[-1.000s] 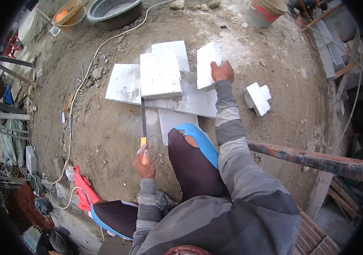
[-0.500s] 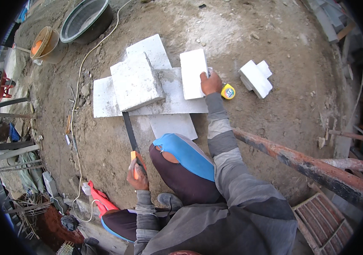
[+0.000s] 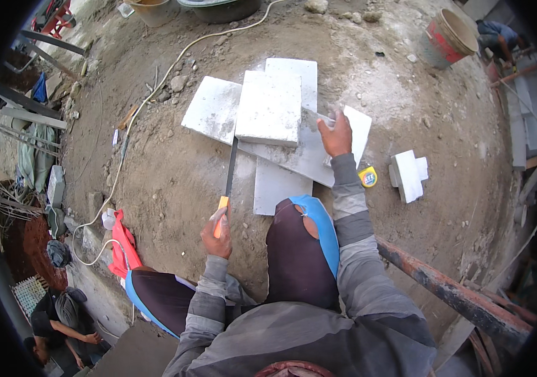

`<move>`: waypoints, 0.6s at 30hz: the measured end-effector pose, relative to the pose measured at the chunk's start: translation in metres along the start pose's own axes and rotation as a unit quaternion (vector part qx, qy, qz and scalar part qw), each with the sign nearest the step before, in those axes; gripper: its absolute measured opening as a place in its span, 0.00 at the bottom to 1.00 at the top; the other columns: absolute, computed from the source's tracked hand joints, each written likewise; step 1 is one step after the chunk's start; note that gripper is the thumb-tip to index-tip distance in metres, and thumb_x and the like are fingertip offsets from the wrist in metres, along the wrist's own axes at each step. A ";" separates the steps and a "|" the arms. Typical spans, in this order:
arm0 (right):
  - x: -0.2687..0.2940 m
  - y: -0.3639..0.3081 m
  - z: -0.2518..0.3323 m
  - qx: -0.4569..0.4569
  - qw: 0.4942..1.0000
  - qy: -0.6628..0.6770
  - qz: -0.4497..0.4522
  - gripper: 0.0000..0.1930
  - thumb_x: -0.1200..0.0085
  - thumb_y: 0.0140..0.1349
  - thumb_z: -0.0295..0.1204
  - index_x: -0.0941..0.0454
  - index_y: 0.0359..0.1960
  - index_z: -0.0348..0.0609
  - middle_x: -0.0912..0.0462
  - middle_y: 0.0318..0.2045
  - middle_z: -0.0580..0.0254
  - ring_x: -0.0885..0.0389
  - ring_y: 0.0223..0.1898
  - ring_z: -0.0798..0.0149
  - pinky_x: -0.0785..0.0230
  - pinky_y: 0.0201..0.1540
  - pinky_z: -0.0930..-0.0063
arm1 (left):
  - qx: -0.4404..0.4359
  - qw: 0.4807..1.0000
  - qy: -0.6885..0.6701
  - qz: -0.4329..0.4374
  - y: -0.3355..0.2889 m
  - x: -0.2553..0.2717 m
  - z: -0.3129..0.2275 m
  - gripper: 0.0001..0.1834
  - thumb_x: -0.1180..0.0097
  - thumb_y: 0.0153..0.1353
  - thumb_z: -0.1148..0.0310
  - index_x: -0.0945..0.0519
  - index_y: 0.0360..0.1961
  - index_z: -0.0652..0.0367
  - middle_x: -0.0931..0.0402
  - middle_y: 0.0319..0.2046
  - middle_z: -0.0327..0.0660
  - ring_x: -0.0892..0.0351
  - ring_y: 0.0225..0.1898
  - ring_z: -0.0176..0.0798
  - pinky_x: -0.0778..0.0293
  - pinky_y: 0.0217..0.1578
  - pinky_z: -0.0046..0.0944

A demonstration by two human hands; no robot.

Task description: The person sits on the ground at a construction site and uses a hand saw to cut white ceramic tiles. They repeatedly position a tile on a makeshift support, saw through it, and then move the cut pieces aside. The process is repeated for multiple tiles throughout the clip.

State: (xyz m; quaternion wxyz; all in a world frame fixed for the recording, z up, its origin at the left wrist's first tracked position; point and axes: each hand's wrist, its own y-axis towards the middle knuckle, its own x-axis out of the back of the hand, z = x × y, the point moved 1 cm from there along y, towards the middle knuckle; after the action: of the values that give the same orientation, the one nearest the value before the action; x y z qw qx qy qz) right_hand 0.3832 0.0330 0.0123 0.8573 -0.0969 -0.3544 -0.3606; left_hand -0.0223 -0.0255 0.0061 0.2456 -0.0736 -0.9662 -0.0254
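My sleeves are grey with darker stripes — dark maroon trousers, a blue knee pad (image 3: 318, 220) strapped over one knee.

Bare, stony dirt ground (image 3: 174, 182) (daylit, outdoors), a rusty pipe (image 3: 450, 292) and red bucket (image 3: 447, 39) nearby.

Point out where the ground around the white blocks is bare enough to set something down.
Bare dirt lies left of the saw, between the white blocks and the cable. More lies between the cross-shaped block and the red bucket. It is crowded around the right hand and the tape measure.
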 end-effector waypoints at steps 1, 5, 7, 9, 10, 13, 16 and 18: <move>-0.013 0.005 0.009 -0.032 0.997 0.027 0.063 0.35 0.36 0.58 0.39 0.31 0.64 0.32 0.23 0.56 0.34 0.24 0.58 0.40 0.33 0.62 0.55 | -0.012 1.000 0.001 -0.009 -0.001 0.001 -0.002 0.14 0.45 0.70 0.68 0.15 0.50 0.64 0.15 0.48 0.50 0.16 0.51 0.46 0.25 0.55 0.43; -0.057 0.017 0.001 -0.006 0.990 0.023 0.141 0.38 0.35 0.58 0.42 0.32 0.66 0.31 0.22 0.57 0.34 0.22 0.58 0.43 0.31 0.62 0.59 | 0.002 0.999 -0.022 -0.025 -0.001 0.005 -0.008 0.14 0.44 0.69 0.68 0.16 0.50 0.65 0.14 0.46 0.51 0.15 0.50 0.46 0.24 0.54 0.42; -0.063 0.018 -0.003 -0.033 0.984 0.053 0.165 0.37 0.35 0.58 0.43 0.30 0.64 0.32 0.21 0.56 0.36 0.21 0.58 0.44 0.31 0.61 0.59 | 0.006 0.998 -0.044 -0.045 -0.001 0.006 -0.007 0.14 0.43 0.68 0.69 0.16 0.50 0.64 0.15 0.46 0.52 0.15 0.51 0.47 0.24 0.54 0.43; -0.063 0.020 -0.005 -0.043 0.983 0.051 0.173 0.36 0.35 0.58 0.44 0.28 0.63 0.32 0.20 0.55 0.37 0.21 0.57 0.45 0.30 0.60 0.59 | -0.007 0.998 -0.033 -0.059 0.001 0.009 -0.012 0.13 0.42 0.67 0.70 0.15 0.50 0.64 0.15 0.47 0.52 0.15 0.52 0.48 0.24 0.55 0.43; -0.061 0.022 -0.005 -0.039 0.984 0.034 0.170 0.35 0.35 0.58 0.44 0.27 0.62 0.33 0.19 0.55 0.38 0.20 0.57 0.45 0.30 0.60 0.59 | -0.013 0.997 -0.027 -0.065 0.001 0.011 -0.017 0.13 0.42 0.67 0.70 0.15 0.50 0.64 0.15 0.47 0.52 0.15 0.52 0.49 0.24 0.55 0.43; -0.060 0.016 -0.001 -0.046 0.988 0.002 0.148 0.34 0.35 0.58 0.45 0.25 0.60 0.33 0.19 0.54 0.39 0.20 0.56 0.45 0.30 0.60 0.60 | 0.007 0.999 -0.018 -0.049 0.000 0.015 -0.024 0.13 0.42 0.66 0.72 0.16 0.50 0.65 0.16 0.49 0.52 0.16 0.52 0.48 0.25 0.55 0.43; -0.060 0.011 0.002 -0.035 0.991 -0.050 0.121 0.34 0.36 0.58 0.46 0.24 0.60 0.34 0.19 0.54 0.39 0.20 0.56 0.45 0.30 0.60 0.60 | -0.007 0.998 -0.029 -0.054 0.002 0.017 -0.020 0.14 0.41 0.66 0.71 0.16 0.51 0.65 0.16 0.49 0.52 0.16 0.52 0.48 0.25 0.55 0.43; -0.061 0.008 0.007 -0.022 0.990 -0.082 0.114 0.33 0.36 0.58 0.46 0.24 0.60 0.34 0.18 0.53 0.39 0.20 0.56 0.45 0.29 0.60 0.60 | 0.006 0.998 -0.044 -0.043 0.001 0.019 -0.018 0.15 0.41 0.66 0.70 0.16 0.51 0.65 0.16 0.49 0.52 0.16 0.52 0.48 0.25 0.56 0.43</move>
State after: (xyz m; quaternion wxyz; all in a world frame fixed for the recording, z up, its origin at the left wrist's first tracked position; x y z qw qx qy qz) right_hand 0.3552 0.0748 -0.0233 0.8586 -0.1846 -0.4020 -0.2591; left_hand -0.0307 -0.0240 0.0310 0.2018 -0.0319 -0.9785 -0.0271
